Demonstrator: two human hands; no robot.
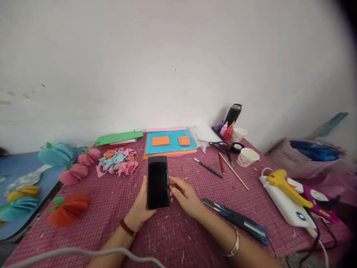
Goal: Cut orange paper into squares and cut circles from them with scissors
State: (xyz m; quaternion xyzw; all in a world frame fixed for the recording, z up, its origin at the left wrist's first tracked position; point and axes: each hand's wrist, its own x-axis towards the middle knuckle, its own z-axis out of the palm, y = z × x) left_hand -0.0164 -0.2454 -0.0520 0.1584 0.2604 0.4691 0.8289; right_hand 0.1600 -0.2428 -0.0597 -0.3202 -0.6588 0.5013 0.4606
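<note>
A black smartphone (pixel 158 182) with a dark screen is held up over the middle of the table. My left hand (pixel 142 204) wraps its left side and lower back, the fingers hidden behind it. At the phone's right edge, my right hand (pixel 184 195) has its fingers bent against the side, thumb and fingertips close together. Beyond the phone lies a stack of coloured paper, its top sheet blue (pixel 167 147), with small orange paper pieces (pixel 160 141) on it. A heap of pink, blue and orange paper scraps (pixel 119 162) is to the left.
Paper pumpkins (pixel 69 210) stand along the left. On the right are a long stapler-like blue-black tool (pixel 237 219), a marker (pixel 208 167), scissors (pixel 220 145), paper cups (pixel 247 157), a black bottle (pixel 232 114) and a yellow glue gun (pixel 288 188). A white cable (pixel 83 253) crosses the near edge.
</note>
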